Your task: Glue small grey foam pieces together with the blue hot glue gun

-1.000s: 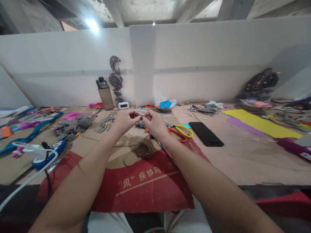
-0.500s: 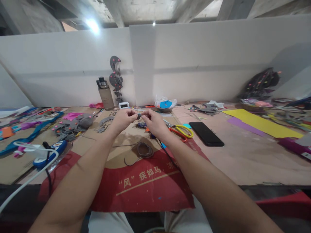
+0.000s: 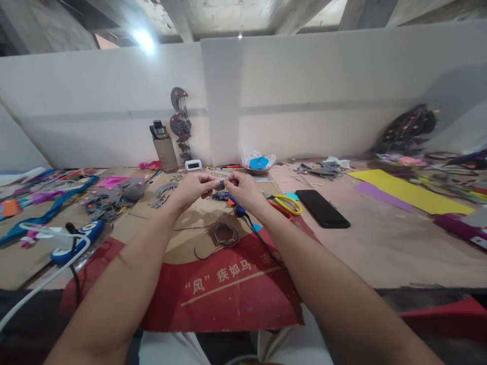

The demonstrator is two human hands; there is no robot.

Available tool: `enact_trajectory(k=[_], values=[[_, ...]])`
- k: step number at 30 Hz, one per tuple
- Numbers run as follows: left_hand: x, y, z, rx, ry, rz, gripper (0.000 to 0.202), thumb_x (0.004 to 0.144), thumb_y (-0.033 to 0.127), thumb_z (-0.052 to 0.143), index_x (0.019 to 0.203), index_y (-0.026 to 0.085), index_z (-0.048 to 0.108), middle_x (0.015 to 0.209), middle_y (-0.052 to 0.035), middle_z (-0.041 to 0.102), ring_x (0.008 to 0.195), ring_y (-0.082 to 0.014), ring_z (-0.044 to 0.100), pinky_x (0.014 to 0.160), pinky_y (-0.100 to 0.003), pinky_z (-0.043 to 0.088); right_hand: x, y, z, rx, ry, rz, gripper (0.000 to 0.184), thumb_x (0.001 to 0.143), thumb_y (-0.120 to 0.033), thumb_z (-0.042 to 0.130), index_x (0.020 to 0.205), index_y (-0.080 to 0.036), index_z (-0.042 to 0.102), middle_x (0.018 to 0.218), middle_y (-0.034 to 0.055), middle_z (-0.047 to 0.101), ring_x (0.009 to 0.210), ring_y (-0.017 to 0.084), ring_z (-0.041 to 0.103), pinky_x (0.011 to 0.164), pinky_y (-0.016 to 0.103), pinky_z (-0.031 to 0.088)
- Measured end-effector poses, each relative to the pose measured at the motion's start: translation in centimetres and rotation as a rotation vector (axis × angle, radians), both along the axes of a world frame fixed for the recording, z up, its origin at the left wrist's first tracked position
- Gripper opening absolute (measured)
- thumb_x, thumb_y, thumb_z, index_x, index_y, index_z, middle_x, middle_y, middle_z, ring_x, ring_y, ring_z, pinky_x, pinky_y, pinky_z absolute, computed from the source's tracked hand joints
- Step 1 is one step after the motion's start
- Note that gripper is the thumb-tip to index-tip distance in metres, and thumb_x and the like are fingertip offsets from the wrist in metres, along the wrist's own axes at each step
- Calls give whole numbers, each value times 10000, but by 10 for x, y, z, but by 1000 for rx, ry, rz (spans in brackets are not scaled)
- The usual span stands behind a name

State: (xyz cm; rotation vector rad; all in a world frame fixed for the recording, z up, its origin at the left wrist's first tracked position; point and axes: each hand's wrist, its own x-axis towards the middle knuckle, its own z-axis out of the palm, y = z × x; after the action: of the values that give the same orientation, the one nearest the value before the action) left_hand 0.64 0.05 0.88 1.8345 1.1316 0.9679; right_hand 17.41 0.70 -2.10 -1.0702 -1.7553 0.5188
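My left hand (image 3: 194, 188) and my right hand (image 3: 243, 190) meet above the middle of the bench, fingers pinched together on a small dark piece (image 3: 219, 184) held between them. What the piece is I cannot make out. Below the hands lies a round grey coil (image 3: 225, 234) on a sheet of cardboard (image 3: 198, 218) whose near part is red with white characters (image 3: 228, 289). A blue tool with a black cable (image 3: 247, 220) lies just under my right wrist. Yellow and orange scissors (image 3: 285, 205) rest to the right of my right hand.
A black phone (image 3: 322, 209) lies right of the scissors. Yellow and purple sheets (image 3: 407, 192) are at the far right. A bottle (image 3: 163, 146) and a grey hanging ornament (image 3: 180, 124) stand by the white wall. Grey cut-outs (image 3: 114, 197), blue strips and a white cable (image 3: 45, 276) crowd the left.
My hands have stayed together and sunk slightly toward the bench; the fingers shifted on the small piece. The blue tool under my right wrist shows more.
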Motion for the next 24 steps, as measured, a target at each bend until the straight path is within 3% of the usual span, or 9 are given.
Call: enact_trajectory(k=[5, 10, 21, 24], values=[[-7, -1, 5, -84, 0, -55, 247, 719, 399, 638, 804, 185, 729, 757, -68, 682, 543, -100, 530, 458, -202, 351, 3, 1, -2, -13, -97, 26, 132, 752, -271, 482, 678, -186, 552, 548, -42, 495, 495, 93, 398, 497, 228, 269], [-5, -8, 8, 23, 114, -32, 184, 673, 285, 682, 819, 194, 746, 597, -32, 639, 502, -101, 504, 432, -197, 322, 2, -4, 0, 23, -202, 2, 135, 765, -273, 493, 693, -187, 568, 575, -22, 524, 516, 104, 425, 506, 241, 263], [-3, 3, -8, 202, 344, 3, 148, 675, 282, 593, 664, 155, 669, 556, -4, 592, 514, -103, 494, 485, -209, 337, -6, -6, -6, 56, -327, -37, 87, 772, -202, 533, 764, -169, 613, 759, 43, 621, 688, 139, 504, 608, 250, 328], [-4, 3, -8, 163, 345, -31, 173, 679, 301, 579, 692, 155, 671, 586, -9, 604, 534, -109, 503, 501, -212, 350, -7, -4, -8, 46, -347, -45, 80, 775, -203, 540, 773, -167, 612, 771, 41, 623, 698, 138, 508, 615, 247, 331]])
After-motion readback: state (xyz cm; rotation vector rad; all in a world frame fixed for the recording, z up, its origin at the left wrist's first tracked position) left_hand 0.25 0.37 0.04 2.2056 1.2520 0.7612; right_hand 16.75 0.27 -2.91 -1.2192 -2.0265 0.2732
